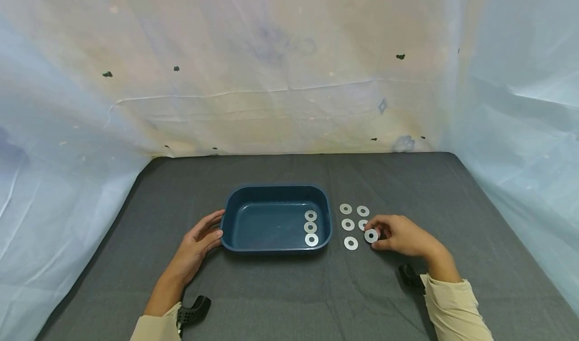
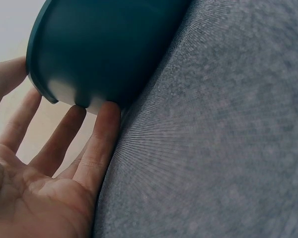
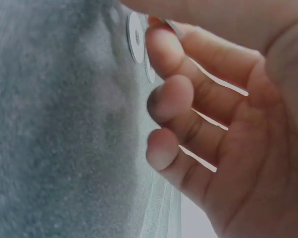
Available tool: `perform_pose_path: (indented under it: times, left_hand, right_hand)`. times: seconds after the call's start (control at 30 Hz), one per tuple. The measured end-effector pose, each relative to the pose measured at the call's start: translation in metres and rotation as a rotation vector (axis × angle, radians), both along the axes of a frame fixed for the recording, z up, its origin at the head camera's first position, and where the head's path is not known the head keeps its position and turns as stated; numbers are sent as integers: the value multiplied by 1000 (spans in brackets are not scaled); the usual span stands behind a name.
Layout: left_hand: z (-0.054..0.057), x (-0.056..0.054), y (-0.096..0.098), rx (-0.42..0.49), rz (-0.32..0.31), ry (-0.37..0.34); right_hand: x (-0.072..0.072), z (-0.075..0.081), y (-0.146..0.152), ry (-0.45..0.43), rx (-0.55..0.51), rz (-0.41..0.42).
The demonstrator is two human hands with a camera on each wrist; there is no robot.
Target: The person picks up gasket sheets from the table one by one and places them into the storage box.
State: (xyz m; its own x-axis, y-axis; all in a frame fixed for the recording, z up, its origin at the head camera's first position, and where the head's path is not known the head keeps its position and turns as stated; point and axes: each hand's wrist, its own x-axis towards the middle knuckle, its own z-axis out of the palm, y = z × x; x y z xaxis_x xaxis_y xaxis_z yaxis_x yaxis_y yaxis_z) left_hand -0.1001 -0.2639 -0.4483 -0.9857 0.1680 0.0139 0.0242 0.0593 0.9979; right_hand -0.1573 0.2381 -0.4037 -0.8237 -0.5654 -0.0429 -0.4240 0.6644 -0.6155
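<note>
My right hand [image 1: 400, 235] pinches a flat metal washer [image 1: 371, 241] between thumb and fingertips, tilted just over the cloth. In the right wrist view, only a thin edge of this washer [image 3: 174, 28] shows between the fingertips, and the other fingers are loosely bent. Several more washers [image 1: 348, 229] lie flat beside the hand, one partly covered by its fingers. At the left end of a dark blue plastic tray [image 1: 276, 250], my left hand [image 1: 197, 245] rests its extended fingertips against the outer wall. Three washers [image 1: 306, 228] lie in a column inside the tray, along its right side.
A grey cloth [image 1: 271, 301] covers the table, with light creases near the washers. Pale plastic-like sheeting [image 1: 289, 119] hangs behind the table and along both sides. Black wrist mounts [image 1: 194, 311] sit by both cuffs.
</note>
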Motion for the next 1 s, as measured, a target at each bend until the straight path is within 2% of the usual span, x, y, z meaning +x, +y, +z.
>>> perform_pose_path:
  times: [0.2,0.63,1.0]
  left_hand:
    - [-1,1,0,-7,12,-20]
    - [0,0,0,-17,22,-26]
    - [-1,1,-1,-19,3,-13]
  right_hand:
    - [0,-1,1,0,7,-76]
    - [-1,3,-1,26,1,-113]
    - [1,4,-2,54,-5,-130]
